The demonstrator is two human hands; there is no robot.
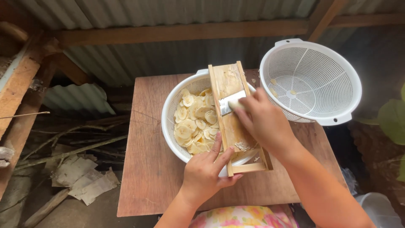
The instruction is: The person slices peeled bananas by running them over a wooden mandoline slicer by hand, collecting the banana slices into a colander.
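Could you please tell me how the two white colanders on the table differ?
The near colander holds many pale round slices; the far colander has only a few scraps. A wooden slicer lies across the near one, while the far one is uncovered and tilted. Both are white, perforated plastic.

Soft even daylight, faint shadows, sharp centre, dim left corner, no glare

i see a wooden table (152, 169) under it all; an almost empty white colander (312, 80) sits at its far right corner; corrugated metal sheeting (139, 59) forms the wall behind; dry sticks (63, 147) and torn cardboard scraps (82, 179) lie on the ground left; green leaves (394, 122) at right edge.
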